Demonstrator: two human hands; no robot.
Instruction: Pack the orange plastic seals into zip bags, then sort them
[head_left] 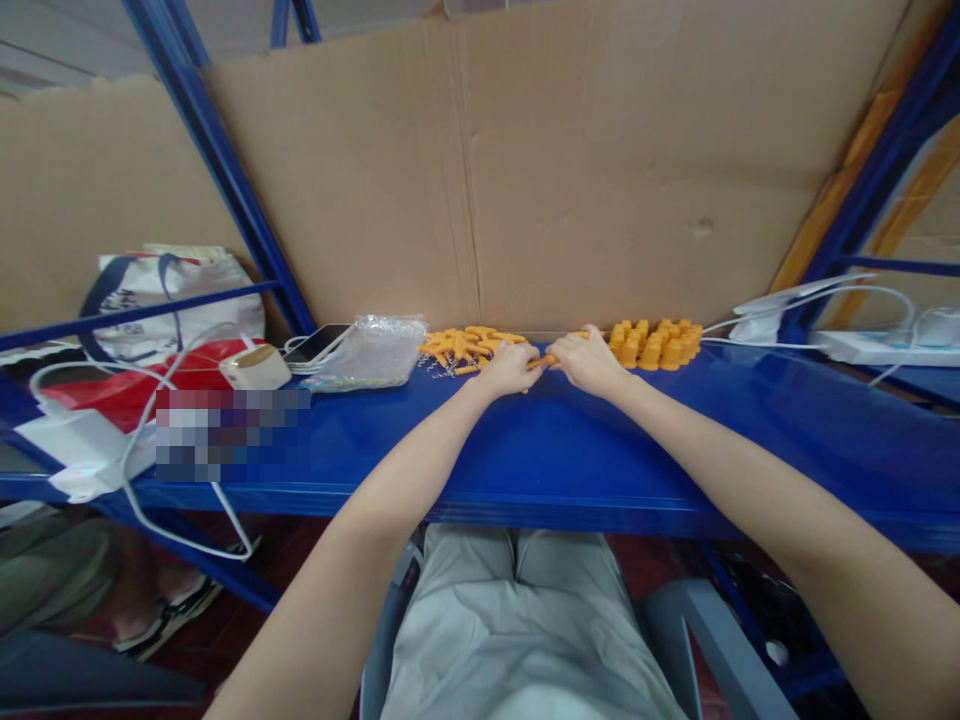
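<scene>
My left hand (511,368) and my right hand (589,362) meet over the blue shelf top, fingers closed. Between their fingertips is a small orange piece (546,361), mostly covered, so its exact shape does not show. Just left of my left hand lies a pile of orange branching pieces (456,345) with thin silvery chains (437,367) around it. Close by my right hand, several orange cup-like pieces (651,350) stand upright in a tight group.
A clear plastic bag (379,355) and a phone (319,345) lie to the left, near a red bag (161,380), a white charger (75,440) and cables. Cardboard (570,170) walls the back. A power strip (855,347) sits far right. Another person's leg (67,570) shows lower left.
</scene>
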